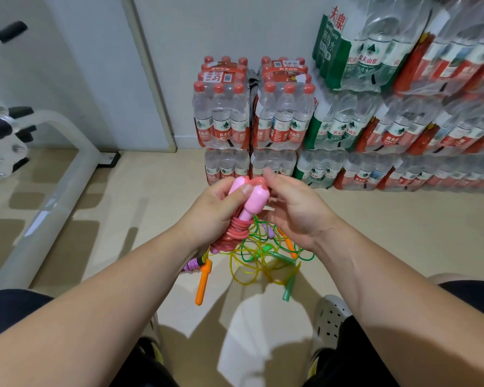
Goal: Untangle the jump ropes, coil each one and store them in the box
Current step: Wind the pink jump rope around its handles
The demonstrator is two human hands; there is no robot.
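Observation:
My left hand grips two pink handles held side by side, with the red cord wound in tight turns round their lower ends. My right hand pinches the cord's loop at the top of the handles. Below my hands a tangle of yellow and green cords lies on the floor with an orange handle, a green handle, a second orange handle and a purple handle. A purple wound cord end shows under my left wrist. No box is in view.
Stacked shrink-wrapped packs of water bottles line the wall ahead and to the right. A white exercise machine frame stands at the left. My knees and grey perforated shoes are at the bottom on a beige floor.

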